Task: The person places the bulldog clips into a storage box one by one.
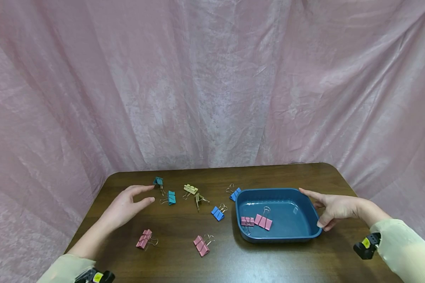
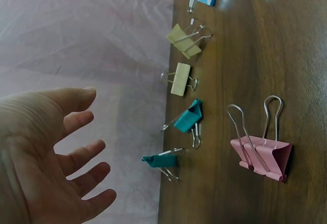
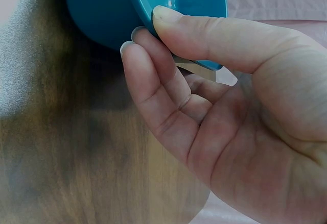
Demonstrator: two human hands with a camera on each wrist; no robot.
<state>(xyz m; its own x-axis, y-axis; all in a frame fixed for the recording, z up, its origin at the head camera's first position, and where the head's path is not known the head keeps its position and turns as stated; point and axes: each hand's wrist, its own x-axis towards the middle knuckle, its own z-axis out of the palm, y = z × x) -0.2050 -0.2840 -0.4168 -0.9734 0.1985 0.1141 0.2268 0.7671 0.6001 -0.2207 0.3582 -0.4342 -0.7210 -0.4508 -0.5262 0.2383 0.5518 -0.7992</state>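
Observation:
My left hand (image 1: 125,206) is held above the table's left part with its fingers apart and nothing in them. Its fingertips are nearest a dark teal clip (image 1: 157,181); a second teal clip (image 1: 171,197) lies just right of it. In the left wrist view the left hand (image 2: 56,157) shows spread fingers. At the right, my right hand (image 1: 340,210) grips the right end of a blue tray (image 1: 279,238). The right wrist view shows the right hand (image 3: 219,96) with its thumb on the tray's rim (image 3: 140,2). Two pink clips (image 1: 263,221) lie inside the tray.
Two yellow clips (image 1: 190,189) lie at the back middle. Two blue clips (image 1: 218,213) lie left of the tray. One pink clip (image 1: 144,239) is at the front left, another pink clip (image 1: 201,245) at the front middle. A pink curtain (image 1: 212,86) hangs behind the table.

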